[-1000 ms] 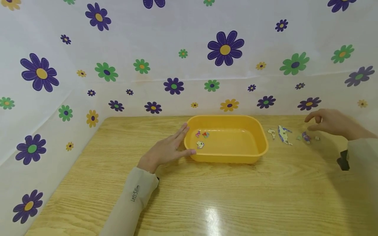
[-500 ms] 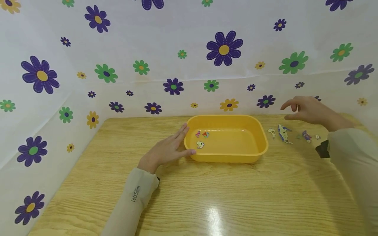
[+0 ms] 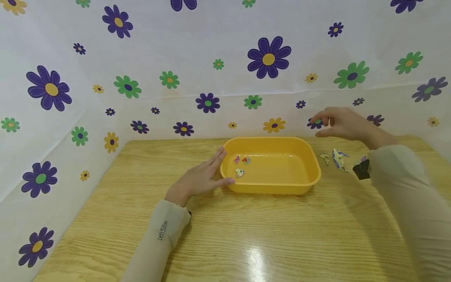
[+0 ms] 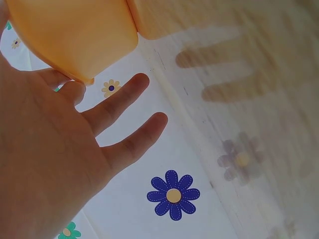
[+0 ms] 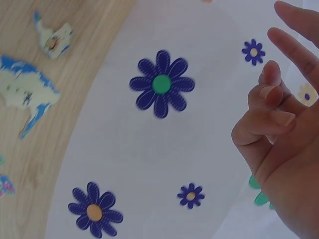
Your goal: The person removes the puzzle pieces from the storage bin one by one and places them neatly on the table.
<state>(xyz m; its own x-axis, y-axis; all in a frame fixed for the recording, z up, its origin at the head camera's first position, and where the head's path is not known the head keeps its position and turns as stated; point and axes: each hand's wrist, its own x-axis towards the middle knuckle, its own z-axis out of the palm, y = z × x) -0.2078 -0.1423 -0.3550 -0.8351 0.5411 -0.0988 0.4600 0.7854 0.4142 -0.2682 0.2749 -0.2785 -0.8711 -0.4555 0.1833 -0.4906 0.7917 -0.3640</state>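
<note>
The left hand (image 3: pixel 197 178) rests against the left end of the yellow tray (image 3: pixel 270 188), its thumb on the front rim and its fingers straight along the side; the left wrist view shows this hand (image 4: pixel 55 144) at the orange-looking tray wall (image 4: pixel 75 35). In the air beyond the tray's right back corner is the right hand (image 3: pixel 347 124), thumb and forefinger apart. Seen from the right wrist, that hand (image 5: pixel 281 137) has some fingers bent, with nothing visible in it. Three small pieces, including a cream one (image 3: pixel 239 172), lie in the tray's left part.
Right of the tray on the wooden table (image 3: pixel 225 231) lie a small cream piece (image 3: pixel 325 158) and a larger cream-and-blue one (image 3: pixel 340 160). A purple piece (image 3: pixel 363 159) is partly hidden by the right wrist's black strap. Flowered white cloth (image 3: pixel 225 82) stands behind and at the sides.
The right hand has moved left and away from the wearer, from above the right-hand pieces to near the tray's back corner. Its wrist now covers some pieces. The left hand and tray have stayed put.
</note>
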